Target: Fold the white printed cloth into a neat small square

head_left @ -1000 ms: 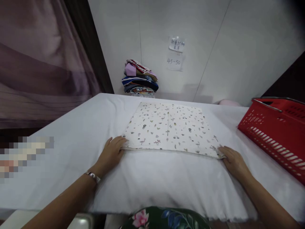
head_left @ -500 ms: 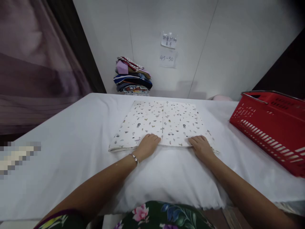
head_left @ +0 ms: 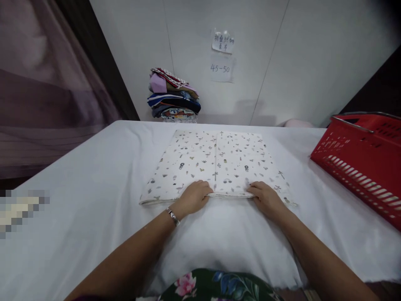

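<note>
**Part-folded cloth [head_left: 200,159]**

Some folding looks done, because layers show at the near edge; I can't tell how much is left. It lies flat mid-frame, pale, with tiny trees and a line down its middle. My left hand [head_left: 192,198] and right hand [head_left: 267,200] curl their fingers and pinch that edge. The white table [head_left: 94,179] is under it; a red basket [head_left: 354,167] is at the right.

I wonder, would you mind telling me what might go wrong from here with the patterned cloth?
Left hand and right hand are both at the middle stretch of the patterned cloth's near edge, so its outer corners, free of either hand, might skew if it is lifted.
The white cover beneath looks loose and creased; a pull might drag it along.
The bracelet, close to that edge, could perhaps snag.
</note>
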The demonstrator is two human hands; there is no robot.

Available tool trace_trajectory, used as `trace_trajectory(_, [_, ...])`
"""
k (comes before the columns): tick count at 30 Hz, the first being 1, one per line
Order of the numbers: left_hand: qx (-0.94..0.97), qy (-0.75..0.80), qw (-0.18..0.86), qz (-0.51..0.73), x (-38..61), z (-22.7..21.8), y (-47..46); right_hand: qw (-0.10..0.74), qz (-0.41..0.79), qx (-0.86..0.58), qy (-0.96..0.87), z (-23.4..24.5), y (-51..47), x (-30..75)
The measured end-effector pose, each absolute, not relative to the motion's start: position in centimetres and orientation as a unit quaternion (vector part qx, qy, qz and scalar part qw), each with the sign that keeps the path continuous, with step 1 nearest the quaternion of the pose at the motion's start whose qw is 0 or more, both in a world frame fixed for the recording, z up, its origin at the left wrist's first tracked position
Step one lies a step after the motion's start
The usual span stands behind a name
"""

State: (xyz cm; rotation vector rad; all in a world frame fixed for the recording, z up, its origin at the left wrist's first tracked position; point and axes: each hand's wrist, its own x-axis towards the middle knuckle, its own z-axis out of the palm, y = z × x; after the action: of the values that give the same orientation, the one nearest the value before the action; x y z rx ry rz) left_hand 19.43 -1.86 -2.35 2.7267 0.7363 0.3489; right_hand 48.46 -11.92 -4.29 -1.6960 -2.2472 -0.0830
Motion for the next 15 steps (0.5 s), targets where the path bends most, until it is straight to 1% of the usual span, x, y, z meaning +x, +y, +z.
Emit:
trace_trajectory(4, [0.939, 0.279, 0.149, 0.139, 19.5, -2.7, -2.3, 0.151, -0.014, -0.598, -0.787, -4.1, -12.2, 47.7])
trace_trajectory(10, [0.934, 0.266, 0.168, 0.167, 19.6, -2.8, -2.7, 0.196, 0.045, -0.555, -0.807, -3.3, -12.7, 45.7])
trace_trajectory(15, [0.908, 0.304, 0.229, 0.175, 19.4, -1.1, -1.5, 0.225, 0.161, -0.549, -0.789, -1.1, -11.6, 44.8])
